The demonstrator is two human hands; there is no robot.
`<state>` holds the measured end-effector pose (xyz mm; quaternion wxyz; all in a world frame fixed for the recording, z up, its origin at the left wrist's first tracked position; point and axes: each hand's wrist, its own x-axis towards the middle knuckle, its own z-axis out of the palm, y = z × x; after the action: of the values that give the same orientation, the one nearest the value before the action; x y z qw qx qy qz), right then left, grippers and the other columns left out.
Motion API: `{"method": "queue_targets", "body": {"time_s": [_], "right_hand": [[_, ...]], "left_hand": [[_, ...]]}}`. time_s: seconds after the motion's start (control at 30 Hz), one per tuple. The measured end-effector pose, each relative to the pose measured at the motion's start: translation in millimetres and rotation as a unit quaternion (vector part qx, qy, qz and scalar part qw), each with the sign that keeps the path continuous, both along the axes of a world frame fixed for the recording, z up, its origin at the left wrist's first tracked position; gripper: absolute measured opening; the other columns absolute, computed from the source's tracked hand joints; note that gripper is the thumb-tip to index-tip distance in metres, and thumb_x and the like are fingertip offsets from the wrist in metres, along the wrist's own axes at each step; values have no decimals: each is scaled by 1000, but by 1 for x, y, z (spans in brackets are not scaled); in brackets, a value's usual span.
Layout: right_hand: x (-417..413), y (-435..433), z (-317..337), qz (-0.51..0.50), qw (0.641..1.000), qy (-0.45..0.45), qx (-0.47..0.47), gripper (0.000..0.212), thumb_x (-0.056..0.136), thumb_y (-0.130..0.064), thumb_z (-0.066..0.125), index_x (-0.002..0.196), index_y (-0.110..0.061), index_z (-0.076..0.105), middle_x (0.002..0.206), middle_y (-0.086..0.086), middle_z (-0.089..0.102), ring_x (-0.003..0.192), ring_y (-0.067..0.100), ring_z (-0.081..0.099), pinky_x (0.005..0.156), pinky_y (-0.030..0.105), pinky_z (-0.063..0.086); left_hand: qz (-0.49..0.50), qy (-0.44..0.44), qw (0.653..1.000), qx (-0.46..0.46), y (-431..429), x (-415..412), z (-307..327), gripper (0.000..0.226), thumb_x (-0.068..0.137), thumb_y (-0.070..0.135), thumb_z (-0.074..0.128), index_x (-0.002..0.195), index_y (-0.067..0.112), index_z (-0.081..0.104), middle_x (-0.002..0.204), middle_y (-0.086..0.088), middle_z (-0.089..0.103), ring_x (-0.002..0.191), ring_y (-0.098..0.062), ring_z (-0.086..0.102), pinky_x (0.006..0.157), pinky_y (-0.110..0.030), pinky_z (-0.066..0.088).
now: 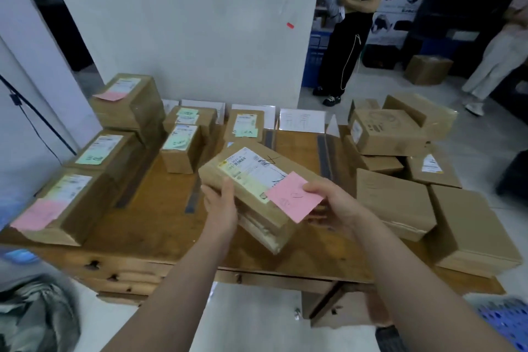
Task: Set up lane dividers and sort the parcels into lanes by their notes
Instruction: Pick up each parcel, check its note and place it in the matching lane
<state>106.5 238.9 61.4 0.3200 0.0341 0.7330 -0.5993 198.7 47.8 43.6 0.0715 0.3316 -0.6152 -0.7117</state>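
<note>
Both hands, left hand (221, 203) and right hand (333, 203), grip the parcel (257, 180) between them.

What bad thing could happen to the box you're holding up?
The pink note hangs past the edge of the parcel, so it might peel off, and then nobody would know its lane. The parcel is tilted in the air, gripped only at its sides by the left hand and right hand, so it could slip. The corner box sits right at the edge of the table and could get bumped off.
</note>
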Motion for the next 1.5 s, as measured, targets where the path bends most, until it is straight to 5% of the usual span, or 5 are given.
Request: {"method": "queue_targets", "body": {"time_s": [0.2, 0.67, 0.87, 1.23, 1.5], "right_hand": [[17, -84, 1, -11, 999, 50, -11, 38, 88, -36, 62, 121, -29, 45, 95, -5, 67, 93, 16, 60, 66, 30, 44], [18, -205, -5, 29, 996, 73, -36, 38, 87, -47, 55, 111, -18, 55, 98, 1, 71, 79, 10, 67, 67, 27, 47], [17, -250, -28, 78, 993, 93, 8, 32, 90, -50, 52, 108, -25, 56, 102, -5, 65, 96, 12, 61, 86, 35, 51], [16, -286, -62, 89, 990, 60, 90, 41, 88, -57, 54, 112, -23, 57, 106, -5, 63, 95, 13, 59, 82, 33, 52], [28, -324, -85, 32, 992, 36, 118, 26, 92, -44, 56, 96, -20, 65, 95, -4, 69, 87, 12, 64, 75, 34, 56]], "left_hand": [[-76, 93, 993, -22, -47, 9, 7, 75, 95, 47, 53, 150, 48, 1, 149, 10, 43, 127, -16, 52, 105, -50, 45], [54, 30, 997, -36, -165, 28, 4, 52, 96, 42, 54, 144, 36, 35, 115, 14, 64, 87, -3, 70, 57, -20, 53], [113, -27, 992, -58, -205, 37, 4, 54, 92, 38, 61, 141, 24, 43, 123, -2, 63, 103, -21, 65, 90, -47, 53], [48, -83, 995, -37, -252, 29, -30, 30, 94, 34, 58, 115, 14, 64, 85, 0, 75, 68, -9, 70, 52, -21, 46], [-66, -107, 992, -25, -301, 18, -55, 36, 99, 35, 53, 132, 21, 57, 109, -3, 72, 99, -22, 69, 77, -36, 55]]}}
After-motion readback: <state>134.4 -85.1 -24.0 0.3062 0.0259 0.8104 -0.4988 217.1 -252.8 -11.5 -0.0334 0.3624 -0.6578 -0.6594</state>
